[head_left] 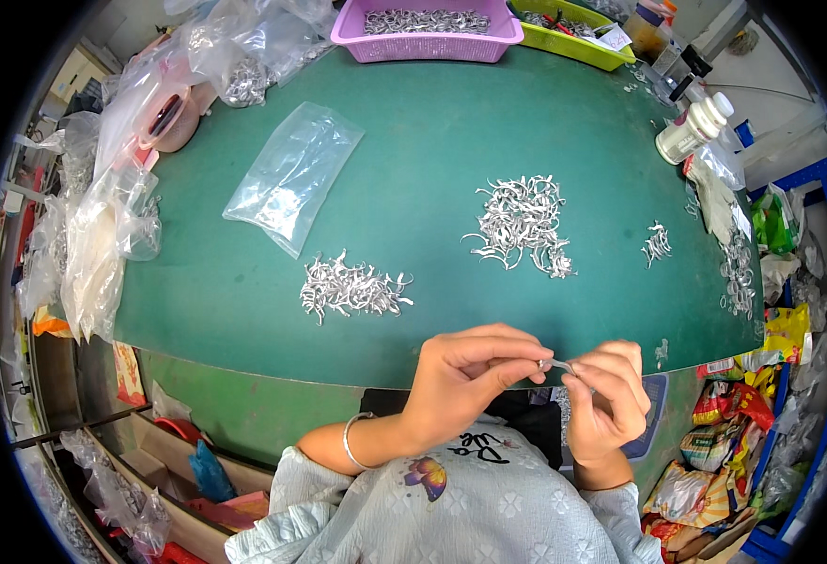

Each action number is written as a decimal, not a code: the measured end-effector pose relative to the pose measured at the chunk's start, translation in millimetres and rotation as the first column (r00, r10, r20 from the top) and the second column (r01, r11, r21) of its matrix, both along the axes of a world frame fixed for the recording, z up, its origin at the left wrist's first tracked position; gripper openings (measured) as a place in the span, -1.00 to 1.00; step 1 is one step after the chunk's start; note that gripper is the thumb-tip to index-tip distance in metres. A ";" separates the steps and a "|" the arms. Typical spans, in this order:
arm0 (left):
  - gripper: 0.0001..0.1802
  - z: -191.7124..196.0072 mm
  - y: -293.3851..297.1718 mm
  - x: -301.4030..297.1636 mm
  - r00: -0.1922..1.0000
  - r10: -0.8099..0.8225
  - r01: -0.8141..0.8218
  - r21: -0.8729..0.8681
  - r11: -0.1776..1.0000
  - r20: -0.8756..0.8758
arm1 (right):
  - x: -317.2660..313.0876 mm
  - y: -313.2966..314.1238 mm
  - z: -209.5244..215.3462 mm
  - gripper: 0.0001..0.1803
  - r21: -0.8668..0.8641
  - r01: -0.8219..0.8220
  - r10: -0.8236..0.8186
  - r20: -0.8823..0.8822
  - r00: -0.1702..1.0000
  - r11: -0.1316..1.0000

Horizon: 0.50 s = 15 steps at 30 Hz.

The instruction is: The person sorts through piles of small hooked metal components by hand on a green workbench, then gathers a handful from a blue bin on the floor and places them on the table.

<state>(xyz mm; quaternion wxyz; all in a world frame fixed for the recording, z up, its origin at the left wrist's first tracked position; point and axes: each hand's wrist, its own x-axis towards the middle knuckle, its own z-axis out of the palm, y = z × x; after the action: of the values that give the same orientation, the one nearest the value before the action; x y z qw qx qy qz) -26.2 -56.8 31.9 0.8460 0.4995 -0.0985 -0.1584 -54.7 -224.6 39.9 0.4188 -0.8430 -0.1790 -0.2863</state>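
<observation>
A small curved silvery metal piece (558, 364) is held level over the table's near edge. One end sits between the thumb and fingers of my left hand (475, 371); my right hand (609, 399) pinches the other end. Both hands are closed on it, and its exact kind is too small to make out. Beyond my hands lie loose piles of similar curved pieces: a left pile (352, 287), a larger middle pile (520, 224) and a small right pile (657, 242). A clear plastic bag (296, 174) rests flat behind the left pile.
A pink basket (428, 54) full of metal pieces and a yellow-green basket (578, 49) stand at the green table's (413, 141) far edge. Plastic bags (103, 226) crowd the left side. A white bottle (695, 129) stands far right. Colourful packets (709, 442) fill the lower right.
</observation>
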 end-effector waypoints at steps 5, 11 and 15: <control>-0.87 1.0 -0.4 -0.3 1.000 -0.015 0.015 -0.014 1.000 0.016 | -1.9 0.0 -4.2 -0.84 0.294 -0.064 0.108 -0.135 0.985 0.954; -0.91 -0.4 -2.7 -1.0 0.987 -0.081 0.068 -0.095 0.993 -0.138 | -1.5 -0.8 -7.5 -0.85 0.753 -0.047 0.426 -0.319 0.847 0.657; -0.91 -13.1 2.6 5.5 0.997 0.023 -0.014 0.121 0.993 -0.070 | 11.8 -8.4 -16.9 -0.86 0.679 0.097 0.320 -0.461 0.827 0.728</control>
<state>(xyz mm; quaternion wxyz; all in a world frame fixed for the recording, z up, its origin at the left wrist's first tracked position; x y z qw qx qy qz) -20.7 -54.2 18.9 0.8189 0.5444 -0.0538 -0.1739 -43.0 -233.1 23.0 0.7461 -0.6638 0.0127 -0.0498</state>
